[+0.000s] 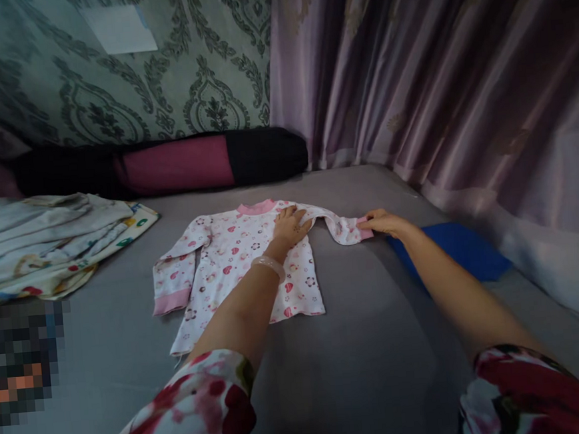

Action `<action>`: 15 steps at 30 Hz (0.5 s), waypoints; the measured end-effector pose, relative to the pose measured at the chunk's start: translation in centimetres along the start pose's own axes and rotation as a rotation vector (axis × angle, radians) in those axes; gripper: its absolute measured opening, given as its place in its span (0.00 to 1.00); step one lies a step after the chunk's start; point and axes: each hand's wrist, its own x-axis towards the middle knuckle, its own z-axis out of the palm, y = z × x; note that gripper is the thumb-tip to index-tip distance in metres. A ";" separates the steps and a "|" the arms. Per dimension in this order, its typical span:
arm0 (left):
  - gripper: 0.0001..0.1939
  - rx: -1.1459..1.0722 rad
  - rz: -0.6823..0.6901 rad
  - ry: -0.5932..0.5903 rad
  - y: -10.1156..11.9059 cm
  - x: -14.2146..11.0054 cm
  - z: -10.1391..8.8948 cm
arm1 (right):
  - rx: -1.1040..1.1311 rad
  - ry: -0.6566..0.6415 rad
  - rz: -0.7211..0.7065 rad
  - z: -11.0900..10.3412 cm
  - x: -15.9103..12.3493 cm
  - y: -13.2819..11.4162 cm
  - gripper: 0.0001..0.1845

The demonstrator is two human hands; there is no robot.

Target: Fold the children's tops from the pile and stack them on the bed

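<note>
One child's long-sleeved shirt (236, 244) lies on the grey bed (371, 358), short of its far edge. It should be light, soft and limp, best taken by its pink cuffs (172, 302). Left hand (290, 227) flat near one shoulder, right hand (387, 222) pinching a cuff, I see white cloth, pink hearts, flowers and a pink collar (257, 208).

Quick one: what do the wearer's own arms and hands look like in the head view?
Both hands ungloved: left hand, right hand. Pale, translucent-looking bangle on the left wrist; none visible on the right. Left sleeve and right sleeve are floral, red and white with dark patches, leaving the forearms bare.
</note>
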 end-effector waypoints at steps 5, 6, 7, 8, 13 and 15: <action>0.26 0.004 -0.012 -0.014 0.1 0.1 -0.1 | 0.307 0.259 0.024 -2.3 0.5 -0.8 0.05; 0.26 0.006 -0.015 -0.015 0.2 0.1 -0.1 | 0.366 0.310 0.009 -2.8 0.8 -0.9 0.05; 0.26 0.008 -0.016 -0.016 0.2 0.1 -0.1 | 0.424 0.355 -0.011 -3.3 1.0 -0.9 0.05; 0.26 0.009 -0.017 -0.016 0.2 0.1 -0.1 | 0.478 0.395 -0.031 -3.7 1.3 -0.9 0.06; 0.29 0.005 -0.013 -0.001 0.0 0.0 0.1 | 0.606 0.504 -0.098 -4.6 3.0 0.3 0.07; 0.30 0.009 -0.020 0.004 0.1 0.0 0.1 | 0.555 0.504 -0.108 -4.4 4.0 1.2 0.07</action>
